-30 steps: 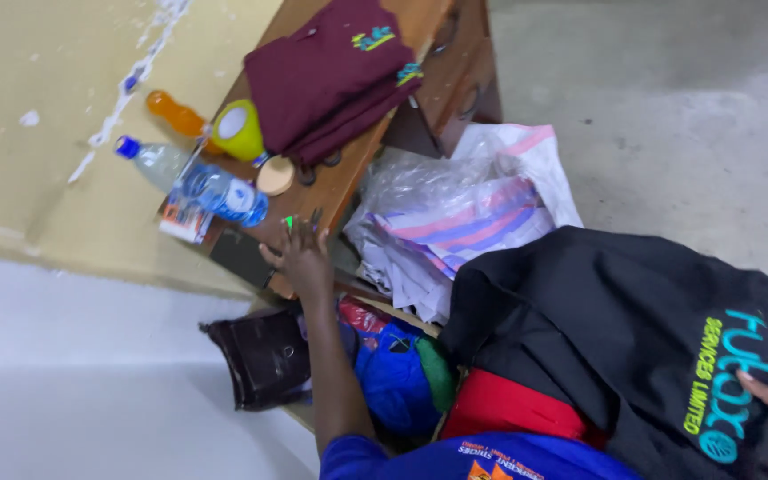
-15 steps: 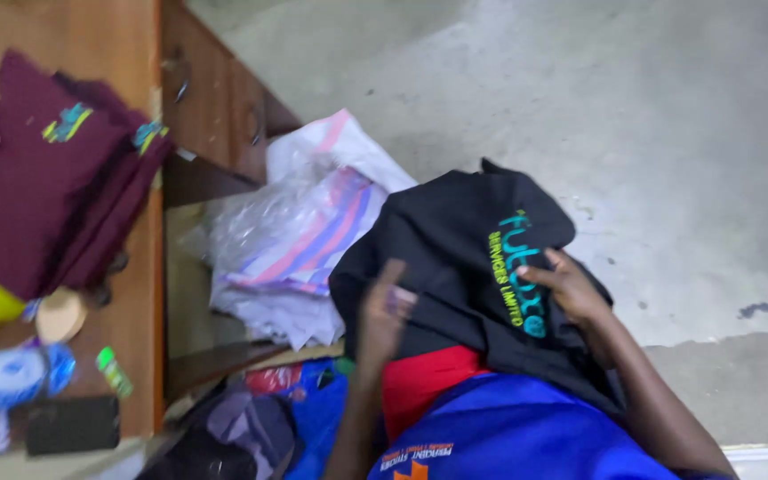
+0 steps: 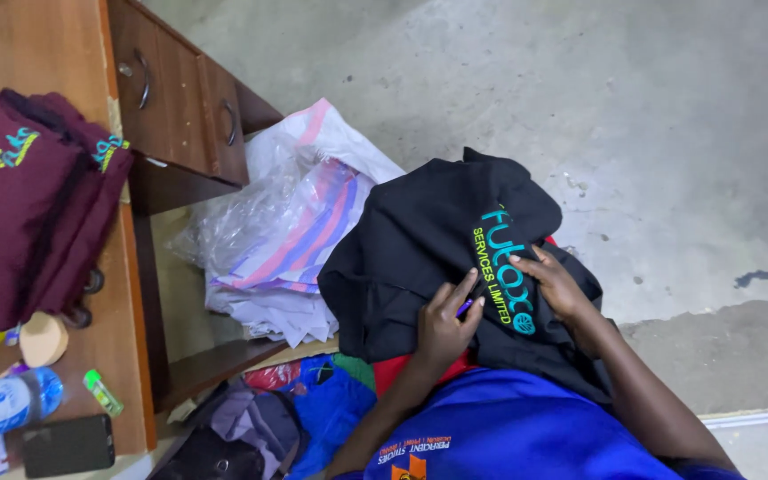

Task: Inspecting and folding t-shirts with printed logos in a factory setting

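A black garment (image 3: 420, 240) with teal and green embroidered lettering (image 3: 507, 267) lies bunched on my lap. My left hand (image 3: 446, 322) rests on the garment just left of the lettering, fingers pinched on a small blue-purple object (image 3: 464, 308), possibly a pen or small tool. My right hand (image 3: 555, 280) presses flat on the cloth at the right side of the lettering, fingers spread, holding nothing. A red cloth (image 3: 393, 369) peeks out beneath the black one.
A wooden desk (image 3: 55, 53) with drawers (image 3: 184, 98) stands at left, carrying folded maroon garments (image 3: 20, 196), a water bottle (image 3: 6, 404), a black phone (image 3: 68, 444), a small green object (image 3: 102, 393). Plastic-wrapped striped fabric (image 3: 286, 231) lies beside it. Bags (image 3: 251, 431) sit below. Grey concrete floor (image 3: 651, 116).
My left hand left the desk and came onto the black garment, now pinching a small blue object. My right hand shifted along the cloth to the lettering. The view swung right.
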